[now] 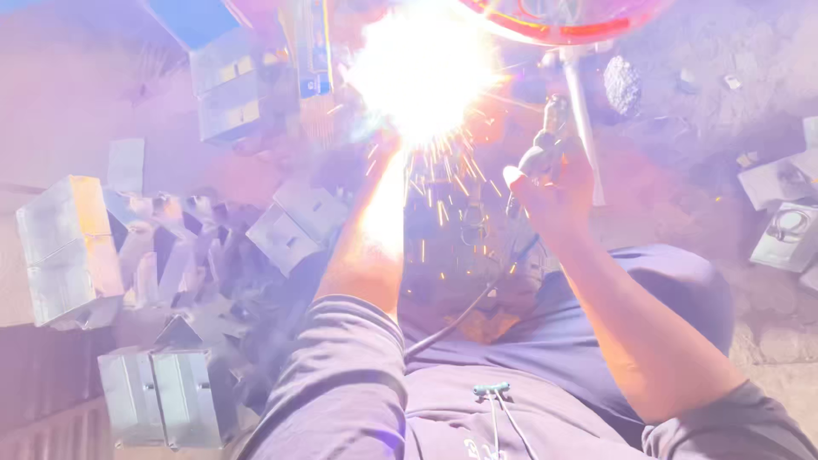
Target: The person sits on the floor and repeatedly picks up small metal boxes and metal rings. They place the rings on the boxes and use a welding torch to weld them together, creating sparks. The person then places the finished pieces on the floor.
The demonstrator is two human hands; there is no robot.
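Head view, straight down: welding glare [423,72], sparks raining toward the lap.

Right hand [550,183] up near the flash, fingers curled tight round an electrode holder [552,128], thumb pressed along it, dark cable [460,319] trailing down to the shirt. Left hand lost in the white burst, forearm [371,247] running up into it; grip impossible to tell. Folded sheet-metal boxes [68,251] stacked at left, more [294,223] just beside the left forearm, others [784,234] well apart at right. Red ring [562,34] above.
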